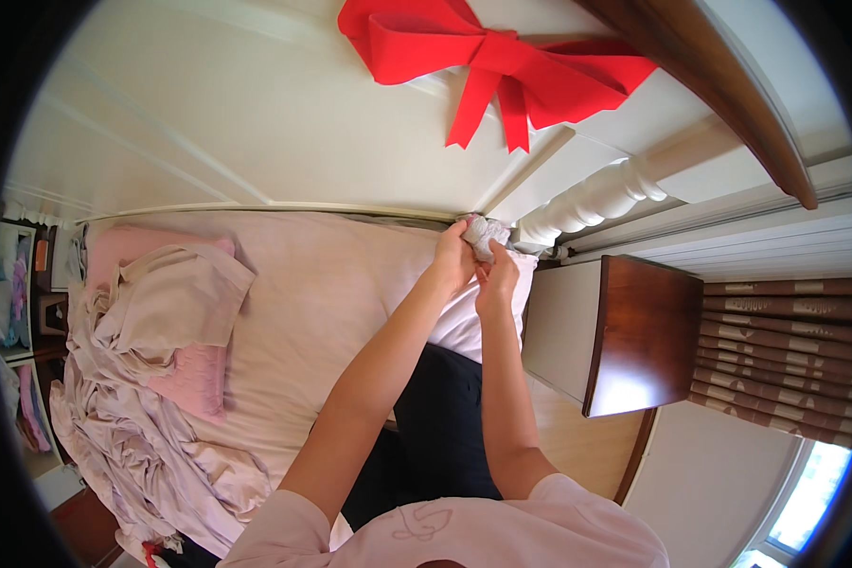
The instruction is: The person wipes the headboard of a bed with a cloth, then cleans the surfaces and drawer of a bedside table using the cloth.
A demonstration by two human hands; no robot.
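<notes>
At the headboard-side corner of the bed, a bunched piece of whitish-grey textured fabric is held between both hands. My left hand grips it from the left, thumb on its edge. From below and the right, my right hand pinches the same bunch with thumb and fingers. Under and around the hands lies the pale pink fitted sheet, which covers the mattress. A lighter white-pink flap of fabric hangs over the bed's corner. Whether the bunch is part of the bedding cannot be told.
A cream panelled board with a red bow and a turned white post borders the bed. Right stands a wood-topped cabinet near a patterned curtain. Left are a pink pillow and crumpled bedding.
</notes>
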